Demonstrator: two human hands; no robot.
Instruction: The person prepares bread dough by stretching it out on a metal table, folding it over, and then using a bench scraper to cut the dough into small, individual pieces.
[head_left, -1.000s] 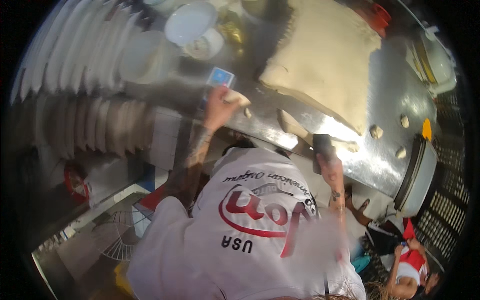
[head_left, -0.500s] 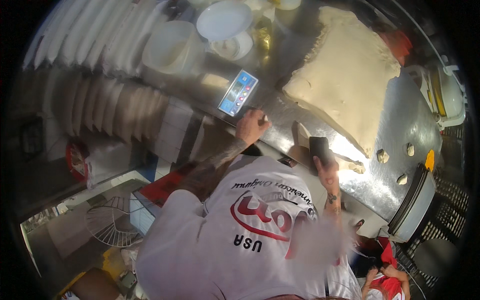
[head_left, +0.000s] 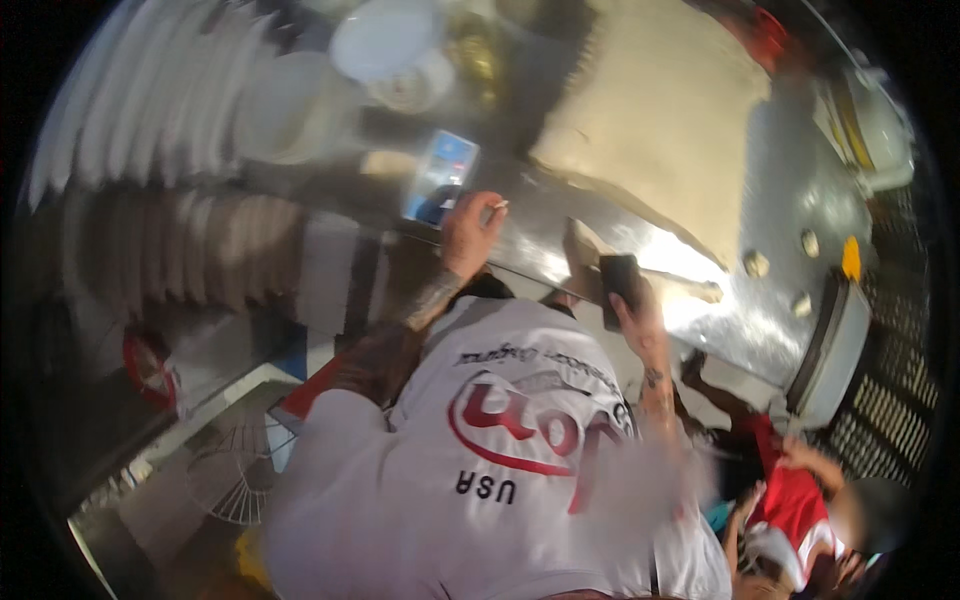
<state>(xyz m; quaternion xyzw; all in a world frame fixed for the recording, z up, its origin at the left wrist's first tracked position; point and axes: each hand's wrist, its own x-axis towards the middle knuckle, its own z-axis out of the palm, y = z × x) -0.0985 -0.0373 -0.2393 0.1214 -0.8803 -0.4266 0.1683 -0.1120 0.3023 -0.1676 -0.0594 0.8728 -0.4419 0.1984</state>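
Note:
My left hand [head_left: 478,225], blurred, is closed at the front edge of the steel table [head_left: 530,250], just right of the blue-and-silver scale [head_left: 448,165], a small pale dough piece [head_left: 500,206] at its fingertips. My right hand [head_left: 640,310] grips a dark rectangular tool [head_left: 618,280] beside a cut dough strip [head_left: 690,287]. A large pale dough slab [head_left: 655,130] lies beyond both hands. Another dough piece [head_left: 385,163] sits left of the scale.
Stacked white sacks [head_left: 150,90], plastic containers [head_left: 385,40] and a red object [head_left: 765,40] border the work area. Small dough lumps [head_left: 755,264] lie at right, near a tray [head_left: 830,350]. Another person in red [head_left: 785,500] is at lower right.
The larger piece in my left hand a second ago is no longer there; that hand dropped below the scale, then rose slightly. My right hand keeps the dark tool. The view shifted.

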